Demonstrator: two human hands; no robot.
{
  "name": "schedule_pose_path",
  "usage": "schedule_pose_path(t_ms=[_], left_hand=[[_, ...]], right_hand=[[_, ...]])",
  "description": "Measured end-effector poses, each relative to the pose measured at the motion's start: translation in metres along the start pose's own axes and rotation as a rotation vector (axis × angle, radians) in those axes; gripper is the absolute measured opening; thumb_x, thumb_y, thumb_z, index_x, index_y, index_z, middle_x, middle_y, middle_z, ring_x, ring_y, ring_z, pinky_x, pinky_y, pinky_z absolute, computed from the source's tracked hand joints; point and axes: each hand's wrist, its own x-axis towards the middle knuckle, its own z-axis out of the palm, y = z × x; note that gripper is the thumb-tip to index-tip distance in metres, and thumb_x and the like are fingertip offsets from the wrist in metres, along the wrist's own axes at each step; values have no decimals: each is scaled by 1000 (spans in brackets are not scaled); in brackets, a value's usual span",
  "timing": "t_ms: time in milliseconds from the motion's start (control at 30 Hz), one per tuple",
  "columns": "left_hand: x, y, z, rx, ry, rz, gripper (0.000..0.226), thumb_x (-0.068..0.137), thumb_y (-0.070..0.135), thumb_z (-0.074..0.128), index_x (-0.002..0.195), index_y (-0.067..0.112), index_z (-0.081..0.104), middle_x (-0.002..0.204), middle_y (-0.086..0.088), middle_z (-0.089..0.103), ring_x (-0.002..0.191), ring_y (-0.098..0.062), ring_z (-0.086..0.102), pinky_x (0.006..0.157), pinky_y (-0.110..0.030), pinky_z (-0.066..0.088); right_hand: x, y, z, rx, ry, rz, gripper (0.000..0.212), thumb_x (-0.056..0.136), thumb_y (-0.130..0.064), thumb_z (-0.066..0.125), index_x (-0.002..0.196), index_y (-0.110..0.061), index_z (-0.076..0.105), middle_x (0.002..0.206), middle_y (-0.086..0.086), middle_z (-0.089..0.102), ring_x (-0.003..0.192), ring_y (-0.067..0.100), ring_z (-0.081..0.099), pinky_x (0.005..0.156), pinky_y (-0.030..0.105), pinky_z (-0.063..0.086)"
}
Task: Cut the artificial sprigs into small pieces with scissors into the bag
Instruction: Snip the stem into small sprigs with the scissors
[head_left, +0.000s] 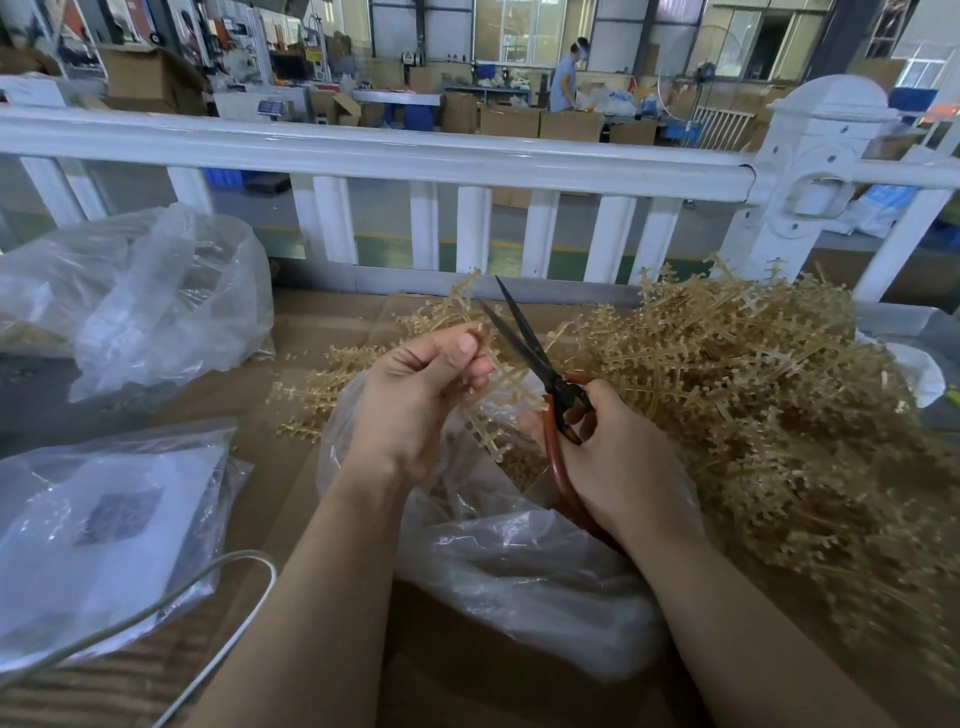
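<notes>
Now a tan plastic sprig (493, 384) is pinched in the left hand (415, 395) above the clear plastic bag (519, 561); red-handled scissors (540, 374), blades parted, are gripped by the right hand (618, 457). Closing across a stem seems called for next.

L hand (421, 384) pinches sprig (498, 384); R hand (618, 452) holds scissors (524, 338) (blades apart).

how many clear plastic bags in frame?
3. One bag lies open under the hands, holding cut pieces. One bag sits far left by the white fence. One flat bag with printed paper lies near left. The sprig pile may hide more.
</notes>
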Motion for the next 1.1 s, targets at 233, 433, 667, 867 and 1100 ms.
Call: schedule_pose_path(t_ms=[233, 433, 667, 867, 1100], left_hand=[[-2, 0, 1, 208, 10, 111, 20, 91, 4, 64, 82, 15, 79, 73, -1, 72, 68, -7, 64, 71, -22, 55], [-2, 2, 1, 294, 6, 115, 33, 92, 1, 63, 78, 24, 81, 76, 0, 73, 67, -6, 63, 70, -21, 55], [-6, 3, 5, 339, -26, 141, 33, 93, -1, 61, 72, 19, 76, 67, -1, 68, 67, -9, 62, 71, -23, 55], [-6, 3, 5, 324, -33, 138, 34, 93, -1, 60, 72, 19, 75, 67, -1, 68, 68, -11, 62, 74, -25, 54], [-7, 3, 6, 382, -16, 183, 26, 93, -1, 60, 84, 18, 76, 66, 4, 69, 65, -6, 61, 68, -19, 53]], right_hand=[[-3, -5, -2, -48, 25, -68, 65, 72, -100, 31, 92, -41, 45, 75, -25, 58, 69, 0, 58, 54, 28, 51], [-4, -5, -4, -115, 49, -105, 57, 79, -92, 41, 86, -36, 40, 73, -19, 56, 59, 1, 56, 47, 26, 48], [-2, -3, -2, -132, 69, -143, 46, 87, -77, 55, 82, -34, 38, 61, -15, 51, 52, 5, 54, 44, 26, 38], [-2, -1, 0, -124, 78, -137, 48, 87, -78, 55, 80, -34, 37, 60, -15, 55, 53, 7, 57, 47, 32, 51], [-2, -5, -1, -151, 147, -193, 43, 87, -74, 49, 85, -34, 36, 56, -14, 47, 45, 3, 47, 39, 24, 39]])
